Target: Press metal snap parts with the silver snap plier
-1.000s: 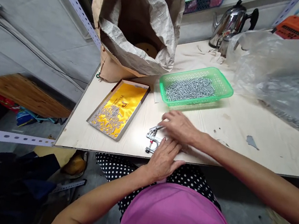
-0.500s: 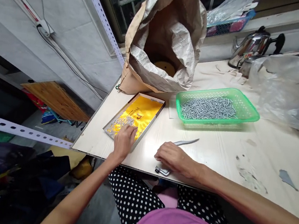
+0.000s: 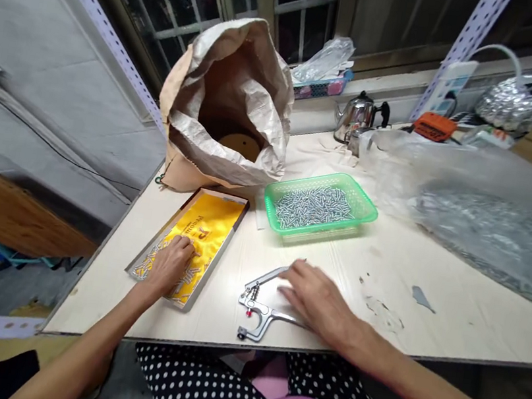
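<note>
My left hand (image 3: 171, 264) is in the shallow tray (image 3: 216, 265), with its fingers curled down among small silvery metal pieces (image 3: 143, 266). What its fingertips pinch, if anything, is hidden. A yellow sheet with dark print (image 3: 216, 219) lines the tray. My right hand (image 3: 323, 301) is around the handles of grey metal snap-fastener pliers (image 3: 261, 315), fingers bent and partly spread. The pliers' jaws point left near the table's front edge, and their handle ends are hidden under the hand.
A green basket (image 3: 368, 215) holds many silvery pieces. Behind the tray stands a large open paper sack (image 3: 175, 166). A metal kettle (image 3: 357, 116), an orange object (image 3: 434, 126) and a big clear plastic bag (image 3: 492, 226) lie farther back and right. A grey scrap (image 3: 424, 298) lies on the tabletop.
The view has swung right. The pliers have turned, their jaws and spring now showing left of my right hand. My left hand stays in the tray, and pieces there are more spread out.
</note>
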### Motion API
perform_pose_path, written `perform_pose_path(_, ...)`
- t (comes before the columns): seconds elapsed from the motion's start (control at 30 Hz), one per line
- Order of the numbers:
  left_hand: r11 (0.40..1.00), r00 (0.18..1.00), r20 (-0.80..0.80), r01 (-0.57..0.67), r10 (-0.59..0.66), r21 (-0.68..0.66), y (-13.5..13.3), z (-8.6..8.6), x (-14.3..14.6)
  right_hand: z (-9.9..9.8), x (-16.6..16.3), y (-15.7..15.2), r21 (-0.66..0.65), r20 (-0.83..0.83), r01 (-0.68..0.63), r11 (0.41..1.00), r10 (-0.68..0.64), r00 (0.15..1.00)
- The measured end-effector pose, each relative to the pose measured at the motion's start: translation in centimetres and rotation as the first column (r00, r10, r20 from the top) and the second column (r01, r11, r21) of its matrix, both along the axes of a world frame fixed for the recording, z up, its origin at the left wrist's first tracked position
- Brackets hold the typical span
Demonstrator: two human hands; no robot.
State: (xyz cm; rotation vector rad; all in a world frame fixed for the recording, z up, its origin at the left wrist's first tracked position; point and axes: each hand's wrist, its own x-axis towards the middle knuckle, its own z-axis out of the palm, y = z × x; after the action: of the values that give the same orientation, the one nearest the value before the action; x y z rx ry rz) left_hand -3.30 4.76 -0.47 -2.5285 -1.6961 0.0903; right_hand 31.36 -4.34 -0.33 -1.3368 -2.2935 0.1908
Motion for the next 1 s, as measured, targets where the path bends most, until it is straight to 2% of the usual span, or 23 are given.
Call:
perform_pose_path(0.1, 0.997, 0.974, 0.221, -0.057, 0.042, 0.061, -1.1, 0.3, 1.3, -3.3, -0.5, -3.3, -0.198, 0.008, -0.035, 0.98, 0.037, 0.999)
perform_pose_path(0.17, 0.995, 0.936, 0.337, -0.102, 0.096, -0.002, -1.9, 0.6, 2.5, -4.6, -0.2, -4.4, -0.242, -0.011, -0.032, 0.97, 0.03, 0.999)
perform_pose_path(0.3, 0.955, 0.862, 0.412, -0.246, 0.294, -0.167, -1.8, 0.6, 3.4, -5.8, 0.3, -4.8, -0.209, -0.058, -0.045, 0.977, 0.034, 0.998)
perform_pose_path(0.4, 0.862, 0.714, 0.484, -0.399, 0.505, -0.312, -0.7, 0.3, 2.3, -6.5, 0.1, -4.9, -0.148, -0.046, -0.032, 0.989, 0.025, 0.999)
perform_pose_path(0.47, 0.812, 0.628, 0.514, -0.437, 0.584, -0.388, -0.1, 0.1, 1.5, -6.9, -0.1, -5.1, -0.11, -0.037, -0.021, 0.994, 0.017, 0.999)
perform_pose_path(0.63, 0.765, 0.5, 0.579, -0.405, 0.644, -0.501, -0.6, 0.4, 1.4, -7.4, -0.6, -5.5, -0.009, -0.008, 0.016, 1.0, -0.016, 1.0)
perform_pose_path(0.7, 0.76, 0.422, 0.635, -0.303, 0.647, -0.574, -1.9, 0.8, 2.5, -7.4, -0.6, -5.5, -0.003, 0.006, 0.028, 1.0, -0.028, 1.0)
perform_pose_path(0.77, 0.755, 0.369, 0.672, -0.149, 0.642, -0.639, -3.7, 0.9, 4.1, -7.3, -0.7, -5.4, -0.01, 0.016, 0.033, 0.999, -0.033, 0.999)
perform_pose_path(0.8, 0.751, 0.379, 0.677, -0.082, 0.631, -0.655, -4.8, 0.8, 5.0, -7.2, -0.7, -5.4, -0.014, 0.017, 0.035, 0.999, -0.034, 0.999)
perform_pose_path(0.87, 0.776, 0.493, 0.665, -0.034, 0.561, -0.629, -6.9, 0.2, 6.8, -7.1, -0.6, -5.3, -0.02, 0.022, 0.036, 0.999, -0.035, 0.999)
perform_pose_path(0.93, 0.848, 0.636, 0.643, -0.035, 0.427, -0.528, -8.6, -0.8, 8.1, -7.0, -0.7, -5.3, -0.021, 0.032, 0.039, 0.999, -0.039, 0.999)
perform_pose_path(1.0, 0.918, 0.735, 0.622, 0.0, 0.268, -0.395, -9.7, -1.9, 8.8, -6.9, -0.7, -5.3, -0.018, 0.037, 0.044, 0.999, -0.043, 0.998)
